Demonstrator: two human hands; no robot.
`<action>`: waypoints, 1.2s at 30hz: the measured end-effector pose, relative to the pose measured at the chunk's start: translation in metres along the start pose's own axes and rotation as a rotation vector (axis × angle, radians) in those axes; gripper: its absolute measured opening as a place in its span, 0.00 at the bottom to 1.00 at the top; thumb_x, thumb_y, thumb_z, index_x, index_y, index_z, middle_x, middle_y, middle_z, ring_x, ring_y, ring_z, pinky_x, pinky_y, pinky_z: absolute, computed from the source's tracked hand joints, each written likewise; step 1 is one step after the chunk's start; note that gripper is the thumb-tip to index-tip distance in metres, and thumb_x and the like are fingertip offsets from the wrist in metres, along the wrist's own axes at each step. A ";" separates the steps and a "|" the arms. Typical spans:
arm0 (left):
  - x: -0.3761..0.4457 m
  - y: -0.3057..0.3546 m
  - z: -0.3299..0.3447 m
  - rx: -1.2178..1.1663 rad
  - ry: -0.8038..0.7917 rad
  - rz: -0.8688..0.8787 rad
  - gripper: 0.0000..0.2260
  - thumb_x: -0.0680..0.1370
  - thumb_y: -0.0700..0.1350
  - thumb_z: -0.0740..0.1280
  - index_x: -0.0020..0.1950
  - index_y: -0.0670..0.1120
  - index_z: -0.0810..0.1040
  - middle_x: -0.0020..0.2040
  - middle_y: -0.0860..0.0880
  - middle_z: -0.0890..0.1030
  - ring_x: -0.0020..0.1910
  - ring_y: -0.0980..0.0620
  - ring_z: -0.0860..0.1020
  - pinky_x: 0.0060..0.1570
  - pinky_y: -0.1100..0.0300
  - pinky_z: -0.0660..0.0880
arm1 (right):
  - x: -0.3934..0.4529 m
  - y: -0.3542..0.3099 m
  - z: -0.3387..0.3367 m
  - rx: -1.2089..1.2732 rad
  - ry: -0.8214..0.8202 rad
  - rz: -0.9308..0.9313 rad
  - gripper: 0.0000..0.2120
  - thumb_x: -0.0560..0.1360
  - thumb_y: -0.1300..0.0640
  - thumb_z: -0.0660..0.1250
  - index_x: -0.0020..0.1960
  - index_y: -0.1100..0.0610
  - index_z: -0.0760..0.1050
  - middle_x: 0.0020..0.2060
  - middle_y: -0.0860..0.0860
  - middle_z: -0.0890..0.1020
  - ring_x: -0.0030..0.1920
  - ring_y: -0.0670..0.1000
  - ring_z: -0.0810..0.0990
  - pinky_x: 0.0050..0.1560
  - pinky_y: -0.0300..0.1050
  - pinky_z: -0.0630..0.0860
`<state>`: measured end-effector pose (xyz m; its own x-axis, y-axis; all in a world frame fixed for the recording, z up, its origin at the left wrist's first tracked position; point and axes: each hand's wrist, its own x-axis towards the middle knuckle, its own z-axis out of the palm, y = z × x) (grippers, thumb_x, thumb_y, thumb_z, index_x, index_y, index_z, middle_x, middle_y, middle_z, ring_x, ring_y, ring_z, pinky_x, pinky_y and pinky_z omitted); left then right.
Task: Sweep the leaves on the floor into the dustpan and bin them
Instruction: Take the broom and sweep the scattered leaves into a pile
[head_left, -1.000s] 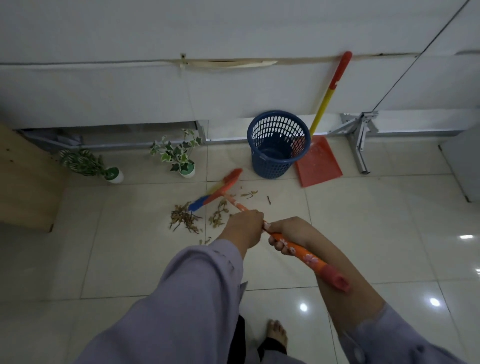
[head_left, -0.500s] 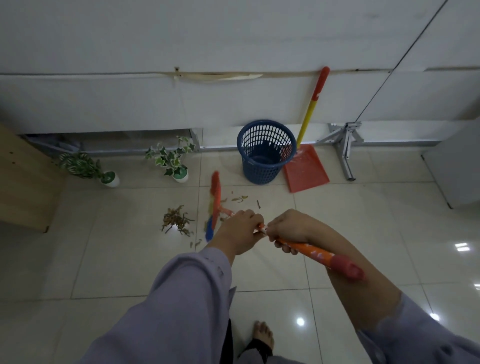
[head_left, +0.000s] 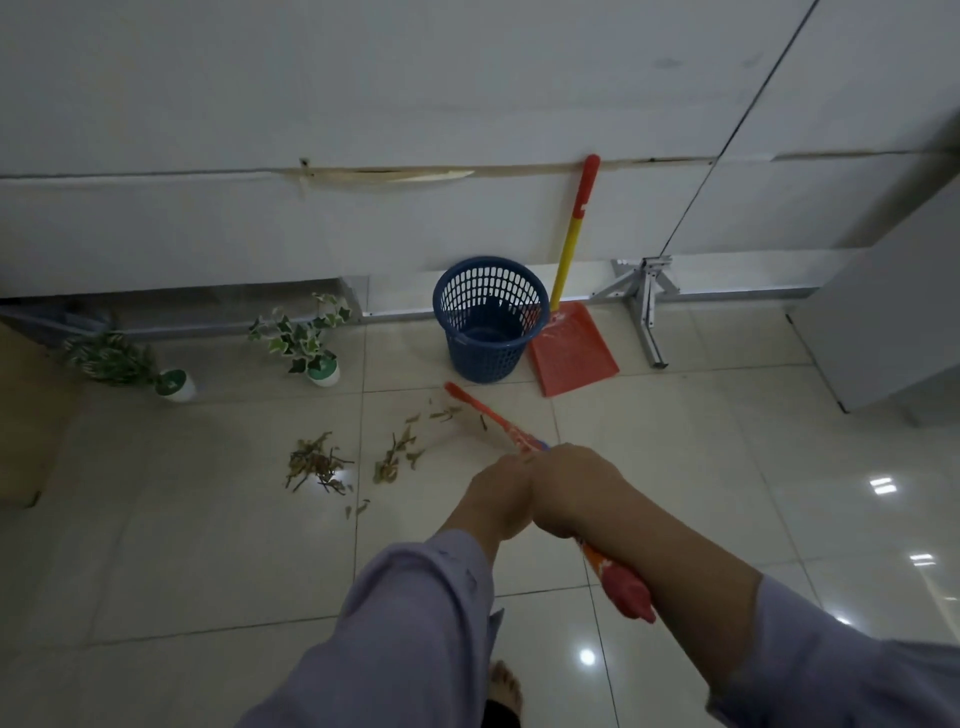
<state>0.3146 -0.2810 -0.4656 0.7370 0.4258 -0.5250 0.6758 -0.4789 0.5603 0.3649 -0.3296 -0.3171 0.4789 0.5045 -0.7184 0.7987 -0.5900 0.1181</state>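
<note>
Broom swing: half a second ago the broom (head_left: 491, 415) head stood end-on at about 11 o'clock of the hands; now its orange tip lies near 12 o'clock, just short of the bin (head_left: 491, 317), blurred by motion.
Meaning for task: I judge this a gathering stroke; no leaves have reached the dustpan (head_left: 571, 348) yet, so the job is in its early part.
Grip, left hand (head_left: 498, 499): clenched around the broom handle, just ahead of the other hand.
Grip, right hand (head_left: 569, 486): wrapped on the same handle, touching the left; the red end cap pokes out behind at 5 o'clock.
Leaves (head_left: 317, 462): main heap at 10 o'clock of the hands, a thinner trail (head_left: 397, 452) between it and the broom, a few scraps near the broom tip.
Dustpan: leaning against the wall at 1 o'clock, touching the bin's right side, unused.
Edges: potted plant (head_left: 311, 348) at 11 o'clock and another plant (head_left: 130, 364) further left near the wall; metal bracket (head_left: 647, 306) at 1 o'clock.
Open room: bare tile to the right and towards the person.
Hedge: whether the bristles touch the floor is probably lost in the blur.
</note>
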 end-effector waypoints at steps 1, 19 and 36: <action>0.006 -0.004 0.003 0.047 0.016 -0.005 0.17 0.77 0.46 0.64 0.65 0.48 0.73 0.62 0.46 0.78 0.61 0.44 0.76 0.61 0.48 0.75 | 0.008 -0.003 0.004 0.010 -0.013 0.010 0.19 0.74 0.57 0.68 0.64 0.58 0.72 0.57 0.52 0.78 0.56 0.50 0.79 0.46 0.40 0.72; -0.038 -0.095 -0.022 0.149 0.240 0.076 0.15 0.81 0.46 0.58 0.66 0.46 0.72 0.65 0.47 0.75 0.58 0.42 0.76 0.53 0.51 0.74 | 0.020 -0.073 -0.002 -0.002 -0.117 -0.155 0.11 0.73 0.62 0.66 0.54 0.60 0.73 0.47 0.55 0.79 0.42 0.53 0.77 0.41 0.43 0.75; -0.067 -0.202 -0.037 0.064 0.088 -0.228 0.11 0.76 0.41 0.64 0.57 0.42 0.77 0.55 0.40 0.80 0.54 0.39 0.79 0.55 0.47 0.77 | 0.018 -0.181 0.015 0.013 -0.155 -0.286 0.07 0.74 0.59 0.66 0.51 0.60 0.75 0.32 0.52 0.70 0.35 0.52 0.74 0.33 0.43 0.70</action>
<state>0.1295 -0.1845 -0.5198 0.5658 0.5924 -0.5735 0.8245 -0.4091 0.3909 0.2231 -0.2232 -0.3623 0.1733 0.5497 -0.8172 0.8876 -0.4467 -0.1123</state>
